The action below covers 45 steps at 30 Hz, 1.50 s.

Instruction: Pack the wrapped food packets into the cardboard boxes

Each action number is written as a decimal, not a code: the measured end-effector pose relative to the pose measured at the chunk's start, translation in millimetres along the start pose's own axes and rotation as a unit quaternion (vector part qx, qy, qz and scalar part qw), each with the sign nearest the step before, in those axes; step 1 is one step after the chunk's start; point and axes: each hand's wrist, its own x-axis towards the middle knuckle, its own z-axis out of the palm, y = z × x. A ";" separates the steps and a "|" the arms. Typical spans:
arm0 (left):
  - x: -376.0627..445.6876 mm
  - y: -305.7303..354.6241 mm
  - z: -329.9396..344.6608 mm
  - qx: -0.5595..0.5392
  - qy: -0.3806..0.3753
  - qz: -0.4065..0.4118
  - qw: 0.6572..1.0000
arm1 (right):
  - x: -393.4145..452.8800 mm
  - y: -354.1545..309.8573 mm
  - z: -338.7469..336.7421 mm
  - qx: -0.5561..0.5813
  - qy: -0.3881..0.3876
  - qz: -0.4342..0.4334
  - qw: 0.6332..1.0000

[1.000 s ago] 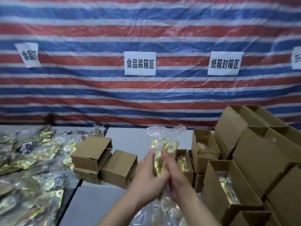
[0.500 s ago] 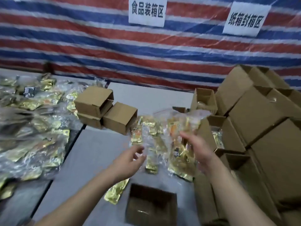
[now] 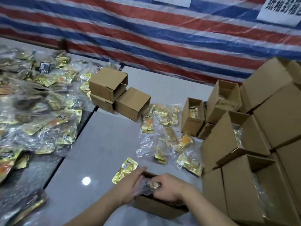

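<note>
Fingers on both hands are curled around a clear-wrapped packet (image 3: 151, 185), pushing it down into the open box (image 3: 156, 207) at the near edge of the table (image 3: 101, 144). Left hand (image 3: 130, 186) has the wrap from the left side, right hand (image 3: 169, 188) is pinching it from the right, knuckles up. So the packet is sitting right at the mouth of the box, partly in, with the gold bit showing between the hands.

Which way it points is hard to call since the hands cover most of it and the plastic is scrunched. My guess is the long axis runs roughly left to right, along the box's longer side, but I wouldn't swear to it.

To do this bit well I'd say: keep it flat and lined up with the box's long side, tuck the loose wrap in first so it doesn't snag on the rim, and press evenly with both hands so it doesn't go in crooked. One loose gold packet (image 3: 125, 170) lies just left of the box, more are spread out further back.
</note>
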 end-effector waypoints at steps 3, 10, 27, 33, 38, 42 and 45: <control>0.3 2.7 7.7 0.012 0.035 -0.005 0.999 | 25.9 1.5 15.5 -0.103 -0.076 0.032 0.991; 4.8 -0.2 11.7 0.050 0.052 0.034 0.997 | 52.3 25.4 64.4 0.014 -0.066 0.097 0.993; 6.3 -1.9 14.5 0.056 0.070 0.032 0.995 | 46.8 9.1 55.0 0.050 -0.145 0.127 0.980; 8.8 -2.1 13.0 0.056 0.061 0.041 0.996 | 1.8 21.4 20.1 0.120 0.161 0.045 0.979; 7.0 -2.9 13.6 0.045 0.070 0.030 0.996 | -5.6 39.9 -3.1 -0.046 0.267 0.036 0.962; 6.0 -0.9 15.1 0.042 0.085 0.028 0.995 | 5.9 48.4 24.3 -0.112 0.228 0.087 0.963; 5.8 -0.8 16.0 0.071 0.082 0.030 0.994 | 10.4 50.1 32.2 -0.115 0.263 0.083 0.954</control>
